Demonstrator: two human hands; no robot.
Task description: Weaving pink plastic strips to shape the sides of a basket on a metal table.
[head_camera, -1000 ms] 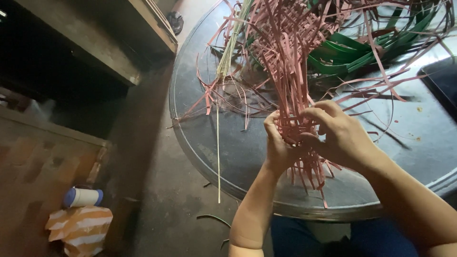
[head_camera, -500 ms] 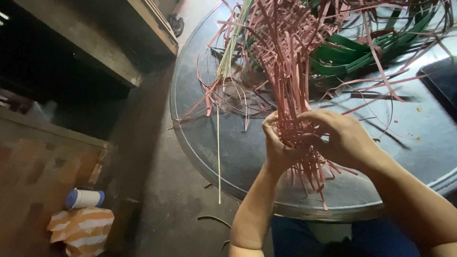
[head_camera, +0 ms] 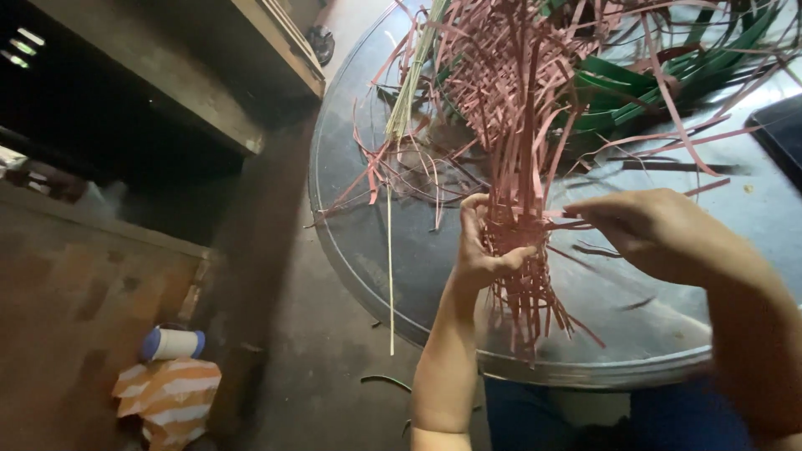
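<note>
The left hand pinches the woven pink strips above the round metal bench, fingers closed around the bundle. The right hand pulls one strip sideways. The strips look light, springy and easily creased; best held near the woven part.

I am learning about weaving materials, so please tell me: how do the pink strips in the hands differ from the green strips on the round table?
The pink strips are partly woven and held by the left hand and right hand; the green strips lie loose and untouched. The pink strips are near the person, the green strips farther back on the table. Both are long, thin and flat.
</note>
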